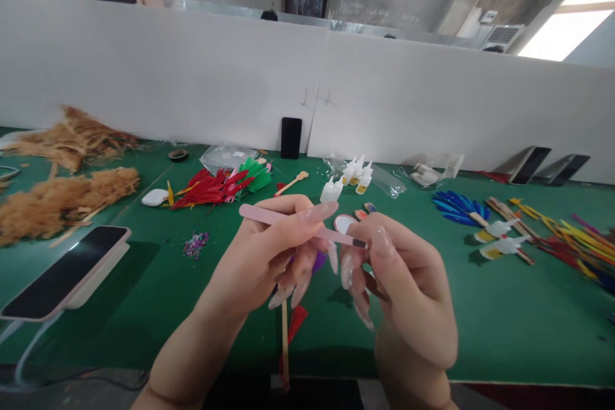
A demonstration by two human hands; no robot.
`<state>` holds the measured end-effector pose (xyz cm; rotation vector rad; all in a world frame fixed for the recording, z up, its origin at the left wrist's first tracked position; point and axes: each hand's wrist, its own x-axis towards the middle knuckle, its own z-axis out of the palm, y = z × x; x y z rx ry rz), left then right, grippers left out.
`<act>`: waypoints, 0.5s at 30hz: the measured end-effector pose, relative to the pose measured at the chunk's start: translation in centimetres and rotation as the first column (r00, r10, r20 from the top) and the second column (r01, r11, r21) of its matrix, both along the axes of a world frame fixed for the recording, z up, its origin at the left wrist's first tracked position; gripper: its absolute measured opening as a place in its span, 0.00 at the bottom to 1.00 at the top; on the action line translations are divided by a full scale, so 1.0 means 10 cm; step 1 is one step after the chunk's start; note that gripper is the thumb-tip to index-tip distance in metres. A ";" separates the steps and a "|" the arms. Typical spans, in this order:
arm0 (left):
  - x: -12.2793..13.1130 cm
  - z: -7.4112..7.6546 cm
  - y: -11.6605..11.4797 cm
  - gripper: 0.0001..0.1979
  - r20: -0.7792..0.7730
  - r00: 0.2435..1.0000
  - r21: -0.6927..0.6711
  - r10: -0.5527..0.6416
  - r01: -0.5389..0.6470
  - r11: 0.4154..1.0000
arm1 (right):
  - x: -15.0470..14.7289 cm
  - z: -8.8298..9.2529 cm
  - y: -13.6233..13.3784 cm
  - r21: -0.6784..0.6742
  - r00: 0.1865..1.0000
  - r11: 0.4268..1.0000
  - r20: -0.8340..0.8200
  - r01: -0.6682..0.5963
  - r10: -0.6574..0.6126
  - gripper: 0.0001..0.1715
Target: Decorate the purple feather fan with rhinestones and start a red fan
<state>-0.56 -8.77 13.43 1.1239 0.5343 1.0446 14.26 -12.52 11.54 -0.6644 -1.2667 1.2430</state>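
My left hand (273,256) grips pink tweezers (293,223), which point right, their dark tip at my right thumb. A thin wooden stick (285,339) with red feathers (295,323) hangs below my left fingers, and a purple feather (319,262) shows between the fingers. My right hand (403,288) is curled, its thumb and fingers pinched at the tweezer tip; what they pinch is too small to make out. Both hands hover over the green table (504,320).
A phone (62,272) leans on a stand at left. Straw-like fibre piles (62,198) lie far left. Red and green feathers (221,184), small glue bottles (353,176), blue feathers (456,207) and coloured sticks (571,240) are spread behind. A white partition (192,77) backs the table.
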 end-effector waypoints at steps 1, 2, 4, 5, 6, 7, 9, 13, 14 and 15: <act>0.01 0.00 0.00 0.16 -0.003 1.000 -0.006 -0.002 0.002 1.000 | 0.01 0.00 0.00 -0.003 1.000 1.000 0.005 0.004 -0.004 0.15; 0.01 0.00 -0.01 0.16 -0.006 1.000 -0.010 -0.003 0.003 1.000 | 0.02 0.01 0.00 0.001 1.000 1.000 0.014 0.007 -0.007 0.14; 0.02 0.00 -0.02 0.16 -0.010 1.000 -0.015 -0.002 0.001 1.000 | 0.03 0.02 0.00 0.024 0.999 1.000 0.039 0.008 -0.009 0.14; 0.02 0.01 -0.03 0.16 -0.011 1.000 -0.015 -0.004 0.003 1.000 | 0.04 0.03 0.00 0.037 0.998 0.999 0.055 0.009 -0.011 0.14; 0.02 0.01 -0.03 0.17 -0.013 1.000 -0.015 -0.006 0.006 1.000 | 0.05 0.03 0.00 0.048 0.997 0.999 0.071 0.014 -0.017 0.14; 0.02 0.00 -0.03 0.17 -0.014 1.000 -0.014 -0.006 0.006 1.000 | 0.05 0.04 0.00 0.055 0.996 0.998 0.082 0.022 -0.026 0.15; 0.03 0.00 -0.03 0.16 -0.011 1.000 -0.014 -0.003 0.002 1.000 | 0.04 0.04 0.00 0.055 0.995 0.997 0.083 0.052 -0.057 0.17; 0.04 -0.01 -0.02 0.15 0.001 1.000 -0.026 0.003 -0.003 1.000 | 0.02 0.01 0.00 0.042 0.993 0.994 0.053 0.099 -0.101 0.18; 0.04 -0.01 -0.02 0.15 0.004 1.000 -0.027 0.004 -0.004 1.000 | 0.02 0.01 0.00 0.039 0.994 0.995 0.054 0.094 -0.096 0.18; 0.04 -0.01 -0.02 0.16 0.007 1.000 -0.027 0.004 -0.004 1.000 | 0.02 0.02 0.00 0.034 0.995 0.996 0.059 0.081 -0.083 0.18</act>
